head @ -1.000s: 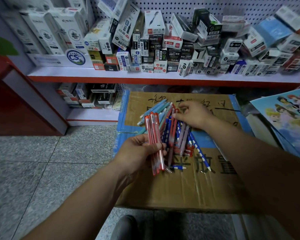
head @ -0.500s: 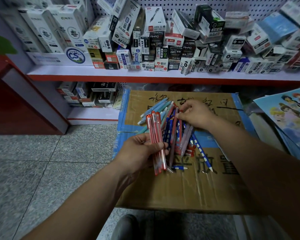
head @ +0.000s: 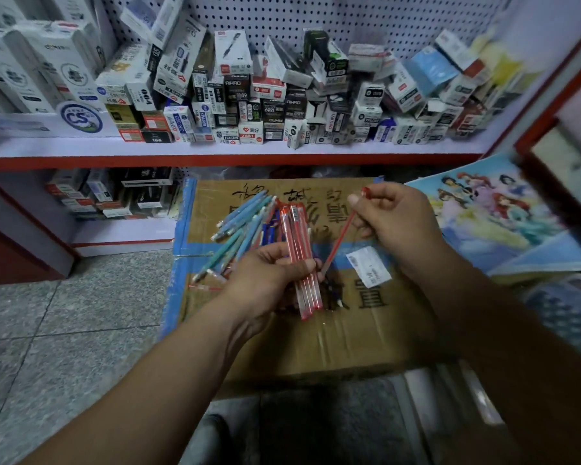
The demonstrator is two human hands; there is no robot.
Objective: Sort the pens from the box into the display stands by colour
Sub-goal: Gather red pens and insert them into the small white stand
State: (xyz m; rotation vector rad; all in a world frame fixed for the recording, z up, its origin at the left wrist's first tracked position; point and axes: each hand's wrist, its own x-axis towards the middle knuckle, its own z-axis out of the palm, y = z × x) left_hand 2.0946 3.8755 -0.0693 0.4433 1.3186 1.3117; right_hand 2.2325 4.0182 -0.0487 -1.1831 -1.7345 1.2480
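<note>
My left hand [head: 269, 276] grips a bundle of red pens [head: 299, 250] above a closed cardboard box [head: 316, 337]. My right hand [head: 396, 223] pinches a single red pen [head: 341, 239], lifted and slanting down toward the bundle. On the box lid behind my left hand lies a pile of pens: light blue ones [head: 239, 226] at the left and dark blue ones [head: 270, 229] partly hidden by the bundle. One loose red pen [head: 203, 287] lies near the lid's left edge. No display stands are in view.
A shelf [head: 215, 152] behind the box is crowded with stationery boxes [head: 235, 95] against a pegboard. More boxes sit on the lower shelf [head: 114, 196]. Cartoon posters [head: 497, 209] lean at the right. Grey tiled floor [head: 64, 330] lies at the left.
My right hand has lifted off the pile with a single red pen and moved right and up. The left hand still holds the red bundle. The camera has shifted left.
</note>
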